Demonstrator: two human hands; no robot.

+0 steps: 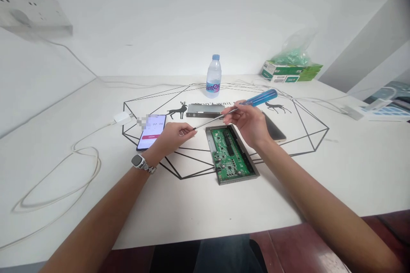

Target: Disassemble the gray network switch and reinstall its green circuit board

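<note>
A screwdriver point(261, 97) with a clear blue handle and a long thin shaft is in my right hand point(251, 123); the fingers are closed around it near where the shaft meets the handle. The shaft slants down to the left, and its tip reaches my left hand point(175, 137). My left fingers are pinched together at that tip; whatever they hold is too small to make out. Below and between both hands lies a green circuit board point(229, 153) in a shallow grey metal case point(223, 181). Behind it rests a flat metal cover point(205, 111), partly behind the shaft.
A phone point(150, 137) showing a timer lies beside my left hand. Another dark flat device point(274, 130) is partly behind my right hand. A water bottle point(213, 76) stands at the back, green-and-white boxes point(285, 70) at back right. A white cable point(96, 166) loops across the left.
</note>
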